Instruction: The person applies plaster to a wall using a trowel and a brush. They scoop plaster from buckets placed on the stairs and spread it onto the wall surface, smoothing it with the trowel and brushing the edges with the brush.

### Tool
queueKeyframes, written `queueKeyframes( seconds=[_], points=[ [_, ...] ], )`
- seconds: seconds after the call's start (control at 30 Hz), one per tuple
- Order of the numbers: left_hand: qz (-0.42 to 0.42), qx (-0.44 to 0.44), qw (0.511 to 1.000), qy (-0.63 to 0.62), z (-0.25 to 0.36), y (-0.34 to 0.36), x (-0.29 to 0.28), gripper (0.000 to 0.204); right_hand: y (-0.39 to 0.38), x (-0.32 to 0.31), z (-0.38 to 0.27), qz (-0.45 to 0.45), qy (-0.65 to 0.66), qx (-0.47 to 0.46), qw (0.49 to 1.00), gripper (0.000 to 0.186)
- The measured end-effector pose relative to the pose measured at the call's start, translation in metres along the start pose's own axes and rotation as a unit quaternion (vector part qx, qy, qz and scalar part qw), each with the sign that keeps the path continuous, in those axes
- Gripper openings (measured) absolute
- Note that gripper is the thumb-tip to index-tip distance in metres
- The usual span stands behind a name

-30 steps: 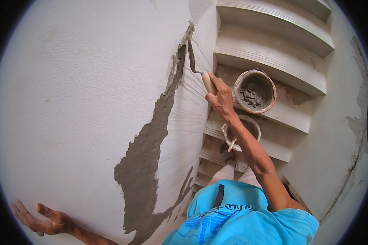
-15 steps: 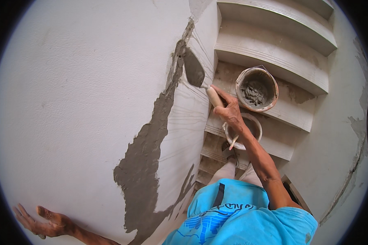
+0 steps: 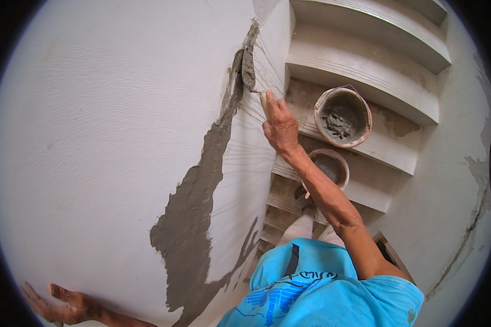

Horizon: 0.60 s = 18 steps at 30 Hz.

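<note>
Gripped in my right hand [image 3: 281, 124] is a trowel handle [image 3: 264, 104]. Its blade [image 3: 248, 69] lies against the narrow upper part of a wet grey mortar patch [image 3: 188, 229], loaded or coated with mortar. That patch runs irregularly down the white wall [image 3: 103, 136], widening lower down, with thin drips to its right. At the lower left, my left hand [image 3: 57, 305] rests at the wall with fingers stretched out; its underside is hidden.
Stair steps [image 3: 360, 49] run down along the wall. A bucket of grey mortar [image 3: 341, 122] stands on one step, a second bucket [image 3: 337, 164] just below, near my foot [image 3: 305, 199]. The right-hand wall [image 3: 436, 191] has a long crack and grey patches.
The trowel blade first showed its broad face, then turned edgewise onto the patch. My right hand has moved up and left since the middle frame. My left hand has shifted slightly down.
</note>
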<state>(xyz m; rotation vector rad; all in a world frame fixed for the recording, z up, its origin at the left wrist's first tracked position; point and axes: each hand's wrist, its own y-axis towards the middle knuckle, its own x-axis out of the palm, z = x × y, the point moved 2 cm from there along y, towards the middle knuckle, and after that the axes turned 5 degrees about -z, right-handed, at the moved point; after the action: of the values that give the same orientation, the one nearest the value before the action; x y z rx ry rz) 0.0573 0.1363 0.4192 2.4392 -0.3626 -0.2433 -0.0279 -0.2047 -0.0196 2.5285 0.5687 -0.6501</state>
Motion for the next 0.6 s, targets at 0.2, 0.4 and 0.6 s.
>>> queueKeyframes(
  seconds=[0.2, 0.4, 0.6],
  points=[
    [-0.008, -0.006, 1.000, 0.002, -0.004, 0.000, -0.001, 0.046, -0.020, -0.018, -0.008, -0.058, 0.017, 0.011, 0.998, 0.080],
    [-0.007, -0.016, 1.000, -0.011, 0.000, 0.001, -0.001, 0.045, -0.035, -0.060, 0.010, -0.082, 0.038, -0.009, 0.996, 0.072],
    [-0.023, -0.013, 0.999, -0.020, -0.023, -0.010, 0.006, 0.043, -0.017, -0.034, 0.011, -0.025, -0.002, -0.001, 1.000, 0.077]
  ],
)
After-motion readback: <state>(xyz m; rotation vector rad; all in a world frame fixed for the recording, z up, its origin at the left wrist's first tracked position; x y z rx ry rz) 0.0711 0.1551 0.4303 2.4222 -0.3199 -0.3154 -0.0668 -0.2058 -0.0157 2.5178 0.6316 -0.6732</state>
